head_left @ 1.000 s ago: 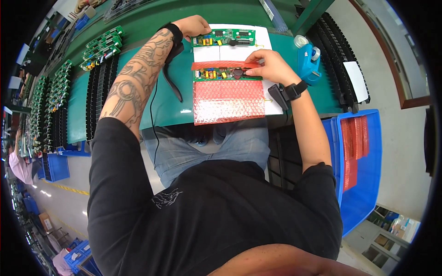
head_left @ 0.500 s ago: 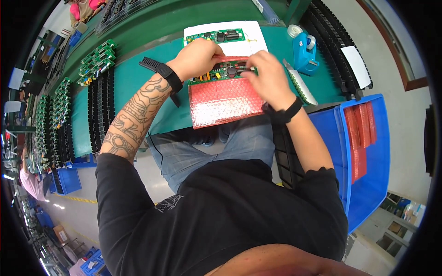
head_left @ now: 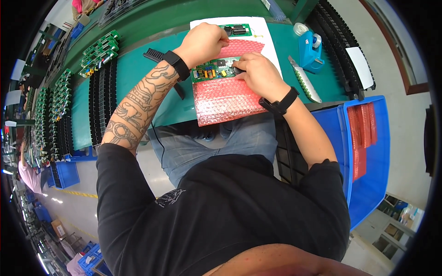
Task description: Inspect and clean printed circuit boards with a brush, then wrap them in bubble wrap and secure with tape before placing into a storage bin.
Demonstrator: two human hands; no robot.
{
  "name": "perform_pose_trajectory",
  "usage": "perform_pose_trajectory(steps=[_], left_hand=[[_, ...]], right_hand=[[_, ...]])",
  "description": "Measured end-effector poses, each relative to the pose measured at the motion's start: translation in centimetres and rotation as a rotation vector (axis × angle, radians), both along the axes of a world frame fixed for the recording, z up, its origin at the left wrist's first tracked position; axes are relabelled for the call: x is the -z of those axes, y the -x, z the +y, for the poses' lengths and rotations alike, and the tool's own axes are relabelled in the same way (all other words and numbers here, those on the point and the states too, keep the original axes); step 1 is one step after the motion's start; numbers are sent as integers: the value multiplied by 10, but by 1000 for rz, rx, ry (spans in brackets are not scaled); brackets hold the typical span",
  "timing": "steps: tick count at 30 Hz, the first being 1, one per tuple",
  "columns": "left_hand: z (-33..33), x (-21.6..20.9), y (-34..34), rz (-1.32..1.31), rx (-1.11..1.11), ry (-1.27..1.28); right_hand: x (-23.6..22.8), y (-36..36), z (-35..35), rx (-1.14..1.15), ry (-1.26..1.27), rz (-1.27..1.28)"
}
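Note:
A sheet of red bubble wrap [head_left: 225, 102] lies at the bench's front edge, part of it hanging over my lap. Across it rests a green circuit board [head_left: 209, 72] with yellow and black components. Beyond that board, the wrap's far flap [head_left: 244, 48] is spread out flat. My left hand [head_left: 204, 42] is closed, its fingertips pinching the far flap near its left corner. The fingers of my right hand [head_left: 263, 77] are curled at a round black component on the board's right half, covering that end. A second green board [head_left: 239, 30] lies on white sheeting [head_left: 270, 46] farther back.
A knife with a white-green handle [head_left: 306, 85] and a blue tape dispenser [head_left: 311, 53] lie to the right. A blue bin [head_left: 366, 202] holds red wrapped packs [head_left: 361, 133]. Black slotted racks with green boards [head_left: 99, 53] stand left. Another person [head_left: 85, 5] is at far left.
My left hand has moved up and away, and the far flap now lies spread back behind the board. My right hand has come down from the flap onto the board's components.

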State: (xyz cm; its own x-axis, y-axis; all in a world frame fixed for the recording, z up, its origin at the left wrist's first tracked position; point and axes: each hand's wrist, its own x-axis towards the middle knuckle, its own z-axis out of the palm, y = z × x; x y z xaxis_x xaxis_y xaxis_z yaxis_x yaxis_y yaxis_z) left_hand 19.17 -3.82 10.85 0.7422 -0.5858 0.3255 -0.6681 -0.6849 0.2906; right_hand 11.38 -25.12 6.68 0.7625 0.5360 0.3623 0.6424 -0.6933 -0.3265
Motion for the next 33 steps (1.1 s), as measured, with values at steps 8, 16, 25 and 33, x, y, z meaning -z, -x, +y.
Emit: perform_pose_trajectory(steps=[8,16,25,33], left_hand=[[-2,-8,-8,13,-15,0],[-3,-8,-6,41,14,-13],[-2,-11,-10,56,1,-16],[-3,-14,-3,47,35,-27]], right_hand=[[1,9,2,-10,14,25],[3,1,2,6,-61,-2],[-1,3,2,-35,-72,22],[6,4,3,-34,-61,29]])
